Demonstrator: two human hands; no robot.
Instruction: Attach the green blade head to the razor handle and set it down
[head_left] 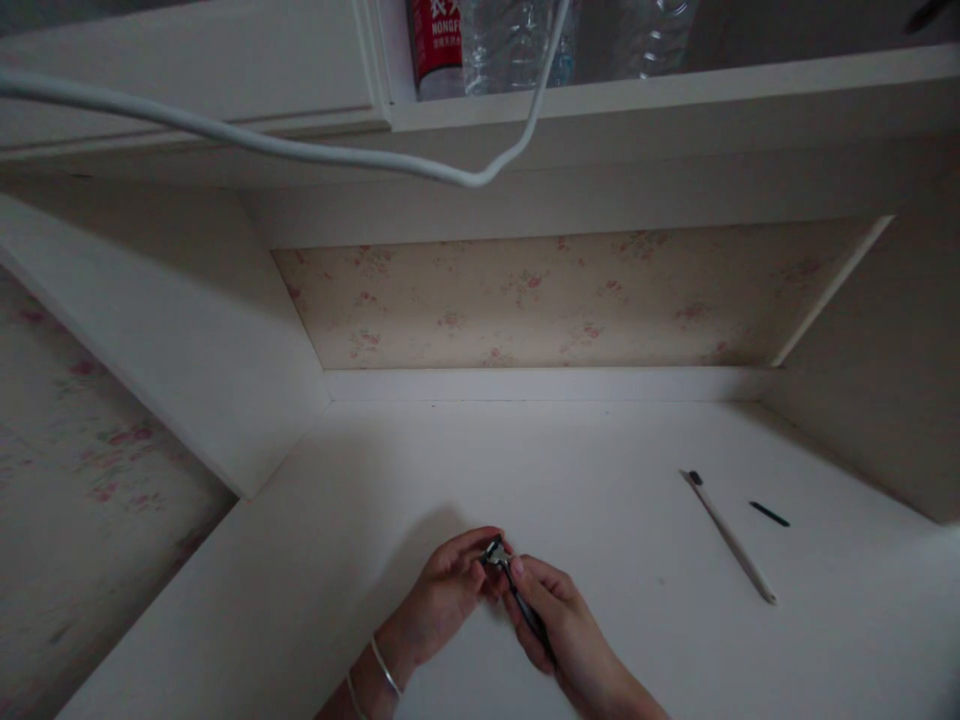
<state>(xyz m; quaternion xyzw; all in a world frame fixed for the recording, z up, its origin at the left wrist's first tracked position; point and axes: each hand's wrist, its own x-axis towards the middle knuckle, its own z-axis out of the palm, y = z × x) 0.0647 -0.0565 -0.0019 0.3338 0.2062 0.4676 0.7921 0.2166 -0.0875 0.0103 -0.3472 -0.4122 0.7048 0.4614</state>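
Note:
A razor (534,618) with a dark handle and a silvery head is between my two hands, low in the middle of the head view. My right hand (559,620) is closed around its handle, thumb lying along the top near the neck. My left hand (450,590), with pale bands on the wrist, has its fingers curled at the razor's head and pinching it. Part of those fingertips is hidden behind the head. Both hands are just above the white desk surface (480,460).
A toothbrush (731,540) with a pale handle and dark bristles lies to the right. Beside it is a short, thin dark strip (769,514). A white cable (300,150) hangs across the top, before a shelf (637,100) holding clear plastic bottles (517,45) and a red-labelled one.

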